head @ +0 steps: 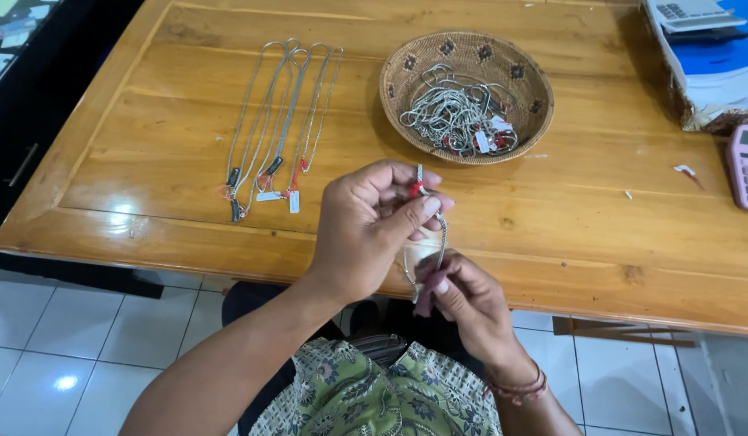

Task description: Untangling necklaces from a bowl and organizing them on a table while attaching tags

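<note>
Head view: silver chain [442,234] half hidden between both hands [414,250]

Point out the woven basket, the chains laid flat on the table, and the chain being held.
woven basket [406,64]: head view, bare left wall.
laid-out chains [278,121]: head view, middle of the strands.
held chain [443,234]: head view, span between both hands.

Glossy wooden table [600,234], white tiled floor [67,339], perhaps a dark cabinet [35,121] at left

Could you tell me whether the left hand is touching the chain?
Touching: the head view shows the left hand pinching the chain near its red tie.
</note>
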